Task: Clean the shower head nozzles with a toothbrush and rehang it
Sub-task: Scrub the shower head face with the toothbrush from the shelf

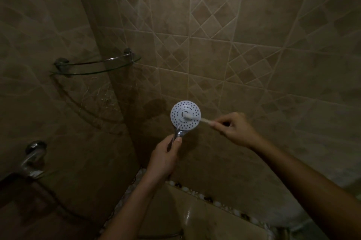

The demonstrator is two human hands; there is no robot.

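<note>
Shower head against dim tile wall

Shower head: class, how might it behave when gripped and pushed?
Probably rigid: the shower head stands upright, held only at its handle by the left hand. The glossy chrome handle may be slippery. The toothbrush pressing its face could twist it.

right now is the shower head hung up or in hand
In hand: left hand grips the shower head by its handle, toothbrush on its face.
</note>
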